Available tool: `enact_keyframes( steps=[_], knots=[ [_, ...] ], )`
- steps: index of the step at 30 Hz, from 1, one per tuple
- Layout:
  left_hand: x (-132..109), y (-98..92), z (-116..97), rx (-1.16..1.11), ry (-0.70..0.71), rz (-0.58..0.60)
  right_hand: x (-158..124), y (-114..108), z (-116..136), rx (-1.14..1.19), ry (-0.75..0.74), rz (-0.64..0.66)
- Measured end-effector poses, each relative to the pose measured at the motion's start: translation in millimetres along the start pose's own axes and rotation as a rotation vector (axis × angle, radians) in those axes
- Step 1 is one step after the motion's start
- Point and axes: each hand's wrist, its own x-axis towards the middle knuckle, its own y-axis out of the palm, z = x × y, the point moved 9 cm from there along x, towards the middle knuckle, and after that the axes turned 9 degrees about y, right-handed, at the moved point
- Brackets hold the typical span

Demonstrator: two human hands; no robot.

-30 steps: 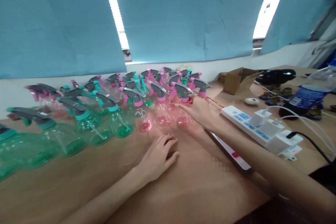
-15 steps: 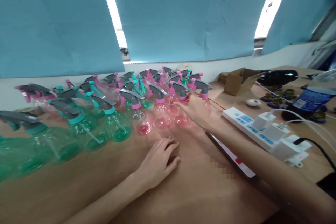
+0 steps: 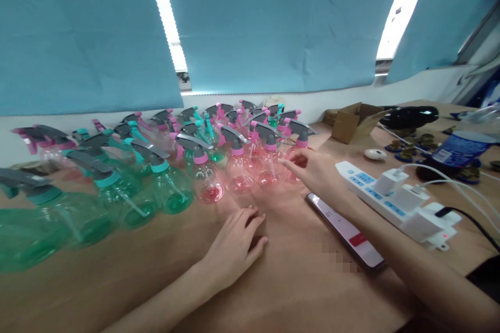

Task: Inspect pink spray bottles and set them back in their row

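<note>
My left hand [image 3: 239, 239] lies palm down on the wooden table, fingers stretched out and thumb apart, holding nothing. In front of it stands a row of pink spray bottles with grey trigger heads: one pink spray bottle [image 3: 210, 182], a second pink spray bottle [image 3: 240, 174] and a third pink spray bottle [image 3: 268, 170]. My right hand [image 3: 312, 170] is just in front of the rightmost pink spray bottle [image 3: 294, 155], thumb and fingers apart. It partly hides that bottle; whether the fingertips touch it I cannot tell.
Green spray bottles [image 3: 172, 192] fill the left side, with more bottles behind. A lit phone [image 3: 339, 226] lies under my right forearm. Further right are a white power strip [image 3: 363, 182] with chargers, a white mouse [image 3: 375, 154], a cardboard box [image 3: 346, 127] and a dark drink bottle [image 3: 449, 153].
My right hand has drawn back from the bottles toward me and to the right, its fingers now apart. The third pink bottle shows more fully. My left hand has stayed in place.
</note>
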Motion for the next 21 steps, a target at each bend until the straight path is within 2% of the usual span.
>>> enact_keyframes(
  steps=[2,4,9,13,15,18,21],
  knots=[
    [1,-0.3,-3,0.005,0.018,-0.003,5,-18,-22,-0.039,0.096,-0.054],
    [4,0.2,-7,0.006,0.038,-0.009,15,-27,-43,-0.070,0.176,-0.061],
    [16,5.0,-16,0.017,0.059,-0.025,46,-15,-76,0.091,0.242,-0.002],
    [28,8.7,-25,-0.002,0.075,-0.018,64,9,-74,0.284,0.172,0.077],
    [32,8.4,-28,-0.015,0.081,-0.022,67,15,-72,0.349,0.153,0.096],
    [34,6.5,-29,-0.037,0.080,-0.033,65,6,-72,0.363,0.174,0.044],
    [33,3.1,-28,-0.054,0.062,-0.051,52,-20,-72,0.318,0.214,-0.075]
  ],
)
